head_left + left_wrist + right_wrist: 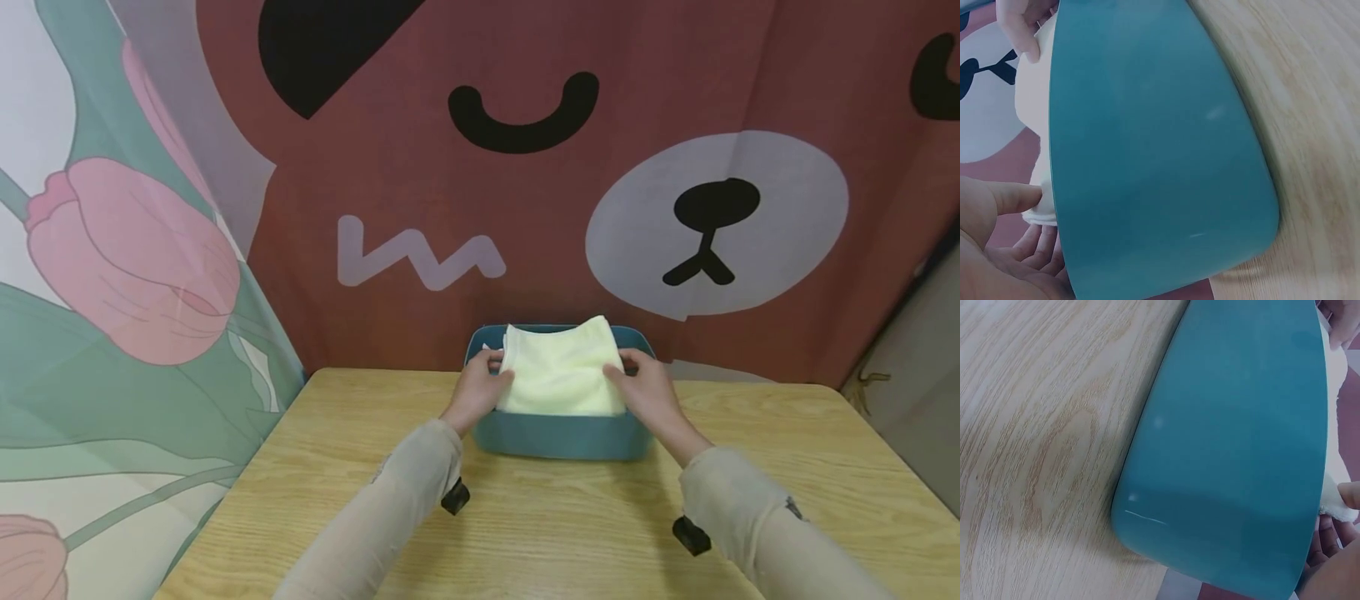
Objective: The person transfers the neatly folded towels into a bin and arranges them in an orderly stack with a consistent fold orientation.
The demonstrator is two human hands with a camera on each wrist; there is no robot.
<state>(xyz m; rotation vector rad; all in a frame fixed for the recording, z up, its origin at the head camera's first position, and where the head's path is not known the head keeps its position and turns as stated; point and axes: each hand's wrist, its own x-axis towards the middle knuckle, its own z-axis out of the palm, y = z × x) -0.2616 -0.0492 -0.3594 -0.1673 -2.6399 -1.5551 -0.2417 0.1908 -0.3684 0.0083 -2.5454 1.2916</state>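
A pale yellow folded towel [561, 371] sits in the mouth of a teal plastic basin [562, 437], rising above its rim. My left hand [481, 385] pinches the towel's left edge, thumb on the near face and fingers behind. On the opposite side my right hand [645, 385] pinches the right edge in the same way. The left wrist view shows the left thumb [1019, 197] pressed against the cloth [1038, 100] just over the basin's rim. In the right wrist view, cloth [1334, 450] shows along the rim beside the right thumb [1350, 494]. The basin's inside is mostly hidden.
The basin stands at the far edge of a wooden table [555, 525]. Right behind it hangs a brown curtain [390, 333] with a bear face. A tulip-printed curtain [135, 267] hangs along the left side. Bare wood lies in front of the basin.
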